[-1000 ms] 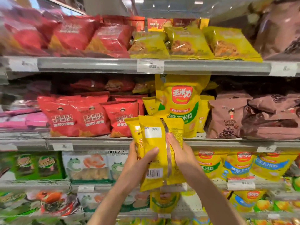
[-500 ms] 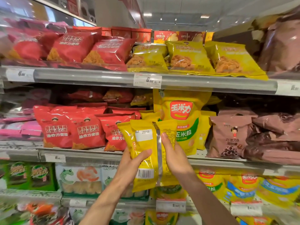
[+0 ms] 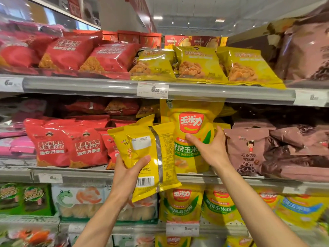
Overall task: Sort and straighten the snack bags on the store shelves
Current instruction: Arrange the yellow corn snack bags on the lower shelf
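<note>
right hand [image 3: 210, 148]: had left the yellow bags [image 3: 151, 154] and reached the corn bag [image 3: 191, 125], thumb on its front, fingers curled round its right edge, probably to steady or shift it.
left hand [image 3: 128, 173]: alone gripped the yellow bags, thumb across, backs outward, just left of the corn bag.

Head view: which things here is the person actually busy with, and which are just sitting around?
In use:
left hand, gripping the yellow bags
right hand, gripping the corn bag

Just sitting:
red bags
brown bags
green bags
price tag
</note>
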`<state>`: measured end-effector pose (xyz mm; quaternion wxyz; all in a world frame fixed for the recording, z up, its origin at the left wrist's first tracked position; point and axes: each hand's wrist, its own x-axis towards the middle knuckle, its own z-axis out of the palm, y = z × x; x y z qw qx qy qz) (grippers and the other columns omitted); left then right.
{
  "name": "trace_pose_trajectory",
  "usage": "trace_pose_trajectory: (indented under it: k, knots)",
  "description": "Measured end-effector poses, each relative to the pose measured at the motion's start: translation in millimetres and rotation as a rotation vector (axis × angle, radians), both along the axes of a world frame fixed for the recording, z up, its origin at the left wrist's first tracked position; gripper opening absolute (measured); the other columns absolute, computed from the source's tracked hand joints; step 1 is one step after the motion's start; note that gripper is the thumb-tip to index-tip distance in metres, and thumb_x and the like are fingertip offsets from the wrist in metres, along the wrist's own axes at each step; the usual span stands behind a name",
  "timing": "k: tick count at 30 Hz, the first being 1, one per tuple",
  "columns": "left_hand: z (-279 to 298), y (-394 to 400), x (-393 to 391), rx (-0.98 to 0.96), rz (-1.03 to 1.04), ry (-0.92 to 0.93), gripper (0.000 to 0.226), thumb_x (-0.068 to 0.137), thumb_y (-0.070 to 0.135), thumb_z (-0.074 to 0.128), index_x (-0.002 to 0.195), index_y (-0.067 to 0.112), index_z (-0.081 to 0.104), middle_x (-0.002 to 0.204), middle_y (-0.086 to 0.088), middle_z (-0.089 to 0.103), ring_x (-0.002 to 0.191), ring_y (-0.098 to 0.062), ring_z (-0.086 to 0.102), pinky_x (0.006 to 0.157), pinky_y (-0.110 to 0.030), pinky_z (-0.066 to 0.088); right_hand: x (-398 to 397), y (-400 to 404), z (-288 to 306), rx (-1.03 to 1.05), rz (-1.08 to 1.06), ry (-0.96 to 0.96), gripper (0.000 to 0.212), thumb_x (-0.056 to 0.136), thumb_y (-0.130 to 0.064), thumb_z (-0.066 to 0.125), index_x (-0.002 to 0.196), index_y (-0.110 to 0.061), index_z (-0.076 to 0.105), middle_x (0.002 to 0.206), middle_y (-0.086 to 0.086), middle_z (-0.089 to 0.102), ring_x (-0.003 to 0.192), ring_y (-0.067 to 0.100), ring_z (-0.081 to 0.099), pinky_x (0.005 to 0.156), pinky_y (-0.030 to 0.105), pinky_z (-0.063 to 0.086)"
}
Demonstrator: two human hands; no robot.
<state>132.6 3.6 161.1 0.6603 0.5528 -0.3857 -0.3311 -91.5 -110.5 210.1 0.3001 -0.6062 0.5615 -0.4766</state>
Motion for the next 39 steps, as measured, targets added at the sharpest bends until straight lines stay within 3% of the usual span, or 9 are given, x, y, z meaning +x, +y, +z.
trace_pose_trajectory:
  k: [2, 4, 8, 13, 19, 25, 27, 31, 39]
  knots:
    - [-0.1, -0.3, 2.0, 0.000, 0.004, -0.011, 0.085, 0.058, 0.054, 0.086, 0.133, 0.028, 0.059, 0.117, 0.006, 0.077, 0.108, -0.017, 0.074, 0.100, -0.049, 0.055, -4.2, -8.9, 1.0, 0.019, -0.003, -0.007, 0.140, 0.041, -0.082, 0.082, 0.154, -0.019, 0.027, 0.154, 0.006, 0.044, 0.142, 0.025, 0.044, 0.115, 0.052, 0.041]
    - [0.2, 0.5, 3.2, 0.005, 0.006, -0.020, 0.086, 0.056, 0.055, 0.086, 0.134, 0.030, 0.058, 0.118, 0.007, 0.076, 0.109, -0.017, 0.073, 0.101, -0.048, 0.055, -9.2, -15.4, 2.5, 0.034, 0.015, -0.022, 0.111, 0.047, -0.072, 0.090, 0.134, -0.022, 0.043, 0.131, 0.002, 0.060, 0.121, 0.020, 0.061, 0.101, 0.045, 0.054]
    - [0.9, 4.3, 8.9, 0.032, 0.021, -0.029, 0.088, 0.054, 0.056, 0.087, 0.133, 0.033, 0.056, 0.120, 0.007, 0.074, 0.109, -0.017, 0.072, 0.097, -0.042, 0.056, -13.3, -21.4, 11.0, 0.036, 0.102, -0.080, 0.086, 0.063, -0.044, 0.095, 0.127, -0.018, 0.045, 0.112, -0.006, 0.066, 0.097, 0.007, 0.065, 0.074, 0.026, 0.052]
    - [2.0, 16.3, 25.4, 0.067, 0.062, -0.047, 0.091, 0.052, 0.060, 0.091, 0.130, 0.032, 0.053, 0.118, 0.008, 0.074, 0.107, -0.016, 0.072, 0.099, -0.046, 0.054, -14.6, -33.7, 25.4, 0.018, 0.085, -0.195, 0.094, 0.055, -0.048, 0.097, 0.128, -0.021, 0.044, 0.113, -0.004, 0.069, 0.101, 0.016, 0.071, 0.091, 0.043, 0.059]
    - [-0.3, 25.9, 32.8, 0.065, 0.114, -0.066, 0.075, 0.069, 0.038, 0.087, 0.133, 0.030, 0.047, 0.116, 0.010, 0.070, 0.106, -0.011, 0.067, 0.097, -0.038, 0.049, -13.2, -26.7, 35.7, 0.021, 0.147, -0.245, 0.092, 0.052, -0.047, 0.094, 0.125, -0.020, 0.043, 0.109, -0.003, 0.070, 0.095, 0.013, 0.071, 0.074, 0.029, 0.056]
    - [-3.2, 16.7, 21.7, 0.010, 0.138, -0.128, 0.071, 0.077, 0.024, 0.089, 0.134, 0.026, 0.047, 0.117, 0.011, 0.068, 0.103, -0.004, 0.067, 0.086, -0.025, 0.050, -26.4, -17.6, 34.1, -0.004, 0.109, -0.237, 0.079, 0.067, -0.037, 0.094, 0.125, -0.018, 0.043, 0.109, -0.004, 0.067, 0.096, 0.012, 0.070, 0.077, 0.030, 0.057]
    - [-3.7, 11.1, 16.7, -0.016, 0.150, -0.142, 0.076, 0.076, 0.023, 0.090, 0.137, 0.024, 0.046, 0.119, 0.011, 0.068, 0.104, -0.002, 0.066, 0.085, -0.022, 0.050, -34.1, -14.3, 34.2, -0.021, 0.086, -0.222, 0.079, 0.068, -0.039, 0.094, 0.125, -0.018, 0.043, 0.108, -0.005, 0.066, 0.094, 0.010, 0.069, 0.074, 0.028, 0.055]
    - [-4.6, -0.5, 3.7, -0.051, 0.144, -0.150, 0.083, 0.069, 0.033, 0.093, 0.137, 0.027, 0.046, 0.124, 0.008, 0.068, 0.111, -0.009, 0.067, 0.099, -0.035, 0.052, -51.2, -11.4, 31.8, -0.043, 0.032, -0.204, 0.083, 0.065, -0.045, 0.094, 0.128, -0.016, 0.048, 0.109, -0.006, 0.068, 0.092, 0.008, 0.069, 0.069, 0.026, 0.053]
    - [6.4, -28.0, -15.1, -0.142, 0.308, -0.189, 0.084, 0.070, 0.035, 0.094, 0.136, 0.026, 0.042, 0.121, 0.012, 0.060, 0.114, -0.012, 0.059, 0.100, -0.030, 0.041, -77.4, -11.1, 29.8, -0.008, 0.039, -0.178, 0.094, 0.045, -0.068, 0.093, 0.119, -0.017, 0.066, 0.103, -0.002, 0.079, 0.085, 0.013, 0.078, 0.075, 0.037, 0.062]
